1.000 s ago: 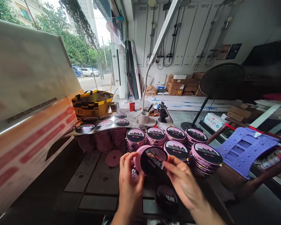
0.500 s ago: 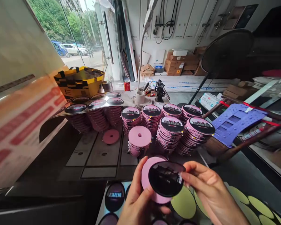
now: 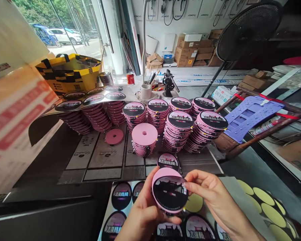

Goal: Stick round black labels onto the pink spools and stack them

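My left hand (image 3: 144, 214) grips a pink disc (image 3: 165, 174) from the left and below. My right hand (image 3: 213, 201) pinches the right edge of a round black sticker (image 3: 170, 195) that lies on the disc's face. Below my hands lies a sticker sheet (image 3: 122, 195) with black round stickers and empty yellow-green circles. A single labelled disc (image 3: 168, 162) lies flat just beyond my hands. Behind it stands a stack of plain pink discs (image 3: 144, 139).
Several stacks of labelled pink discs (image 3: 180, 132) fill the table's middle. Another sticker sheet (image 3: 90, 100) rests on the stacks at the left. A loose pink disc (image 3: 114, 136), a yellow bag (image 3: 70, 72), a black fan (image 3: 248, 30) and a purple plastic board (image 3: 251, 115) are around.
The view has tilted down and my hands came nearer. The black sticker, held above the pink disc before, now lies on the disc's face.
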A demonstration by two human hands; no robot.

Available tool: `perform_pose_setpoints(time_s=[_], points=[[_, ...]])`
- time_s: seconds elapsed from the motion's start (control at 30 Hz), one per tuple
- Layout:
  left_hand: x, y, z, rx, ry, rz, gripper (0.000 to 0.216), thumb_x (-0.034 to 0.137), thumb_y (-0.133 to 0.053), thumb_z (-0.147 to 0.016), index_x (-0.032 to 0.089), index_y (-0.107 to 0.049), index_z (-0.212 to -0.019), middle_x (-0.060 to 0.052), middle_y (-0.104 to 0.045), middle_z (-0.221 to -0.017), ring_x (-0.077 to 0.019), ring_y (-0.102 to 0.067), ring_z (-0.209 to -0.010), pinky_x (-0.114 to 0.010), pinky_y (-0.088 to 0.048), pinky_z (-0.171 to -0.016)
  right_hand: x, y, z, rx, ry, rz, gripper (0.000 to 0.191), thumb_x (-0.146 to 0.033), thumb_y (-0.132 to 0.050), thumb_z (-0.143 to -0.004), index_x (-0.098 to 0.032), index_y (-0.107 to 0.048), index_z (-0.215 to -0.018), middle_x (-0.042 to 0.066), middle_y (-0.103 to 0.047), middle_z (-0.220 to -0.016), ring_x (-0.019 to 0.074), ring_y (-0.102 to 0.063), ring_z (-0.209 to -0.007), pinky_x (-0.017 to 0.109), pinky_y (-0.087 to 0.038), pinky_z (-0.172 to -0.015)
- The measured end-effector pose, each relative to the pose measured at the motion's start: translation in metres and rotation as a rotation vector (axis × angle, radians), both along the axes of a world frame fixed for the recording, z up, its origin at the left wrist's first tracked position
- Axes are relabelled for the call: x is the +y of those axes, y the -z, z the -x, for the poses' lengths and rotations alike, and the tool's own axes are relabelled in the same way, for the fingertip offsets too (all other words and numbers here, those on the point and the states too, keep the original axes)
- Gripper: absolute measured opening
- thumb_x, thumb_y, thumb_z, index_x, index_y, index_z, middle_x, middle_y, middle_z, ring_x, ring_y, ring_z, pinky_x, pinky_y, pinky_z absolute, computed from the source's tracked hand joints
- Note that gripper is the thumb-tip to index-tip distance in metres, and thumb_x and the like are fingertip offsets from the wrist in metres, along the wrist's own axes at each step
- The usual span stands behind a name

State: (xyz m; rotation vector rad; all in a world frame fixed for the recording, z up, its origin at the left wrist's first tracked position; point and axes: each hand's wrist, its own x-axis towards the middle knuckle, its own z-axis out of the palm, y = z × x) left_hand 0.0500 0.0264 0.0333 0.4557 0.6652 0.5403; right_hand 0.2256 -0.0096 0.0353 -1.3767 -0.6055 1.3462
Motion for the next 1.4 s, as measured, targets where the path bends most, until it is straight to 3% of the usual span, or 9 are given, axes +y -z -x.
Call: perform_pose_setpoints(time_s=[0.87,1.2,1.4], points=[[-0.0022,0.0036,0.0023,-0.025,-0.027,-0.020,0.078,-0.001,-0.062,-0.058,0.033,-0.045,-0.126,-0.004,-0.057,-0.122,-0.0188,-0.061,-0.084,-0.034,-0.055,-0.067,-0.0021,0.0054,0.0019,-0.009,0.022,0.001,0.016,-0.027,-0.077,-0.059,-0.017,-0.066,-0.062,-0.002,-0.062,-0.057,0.0103,-0.051,-0.055,0.022,-0.040,-0.056],[-0.0031,0.0058,0.0032,-0.043,-0.022,-0.050,0.076,0.007,-0.066,-0.066,0.032,-0.037,-0.132,-0.007,-0.056,-0.124,-0.0233,-0.062,-0.091,-0.033,-0.055,-0.067,-0.0016,0.0045,0.0031,-0.046,0.041,0.000,0.017,-0.029,-0.078,-0.058,-0.017,-0.066,-0.060,-0.001,-0.062,-0.055,0.0108,-0.051,-0.053,0.022,-0.040,-0.054],[-0.0011,0.0043,0.0036,-0.001,-0.015,-0.063,0.072,0.009,-0.067,-0.067,0.033,-0.041,-0.129,-0.006,-0.056,-0.123,-0.0236,-0.061,-0.093,-0.033,-0.056,-0.067,-0.0004,0.0030,0.0043,-0.043,0.053,0.000,0.018,-0.030,-0.078,-0.058,-0.017,-0.066,-0.060,-0.001,-0.063,-0.056,0.0104,-0.051,-0.053,0.021,-0.040,-0.053]])
